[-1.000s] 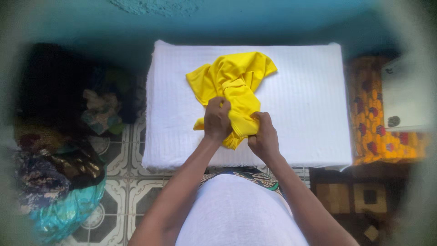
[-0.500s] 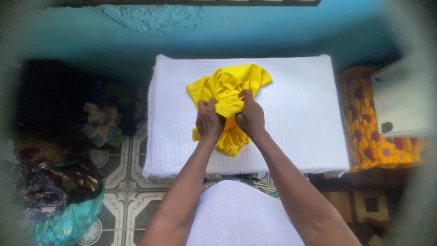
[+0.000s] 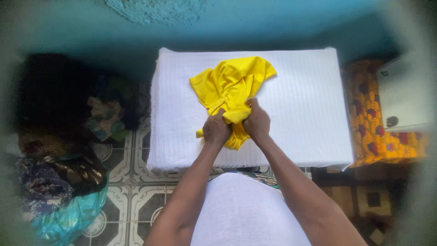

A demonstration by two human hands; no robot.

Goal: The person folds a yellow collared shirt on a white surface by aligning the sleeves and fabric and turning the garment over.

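A crumpled yellow garment (image 3: pixel 232 84) lies on a table covered with a white cloth (image 3: pixel 300 114). My left hand (image 3: pixel 215 130) and my right hand (image 3: pixel 257 122) are side by side at the garment's near end, both closed on bunched yellow fabric. A short tail of the fabric hangs out below and between the two fists. The rest of the garment spreads away from me toward the far side of the table.
A heap of dark and patterned clothes (image 3: pixel 63 150) with a teal piece lies on the tiled floor (image 3: pixel 132 196) at the left. An orange patterned cloth (image 3: pixel 378 123) and a white box-like object (image 3: pixel 403 95) stand at the right. A blue wall (image 3: pixel 227 27) runs behind the table.
My right hand went from the near edge up into the garment, then both hands drew back toward me slightly, close together. The garment's bunched end has been gathered tighter.
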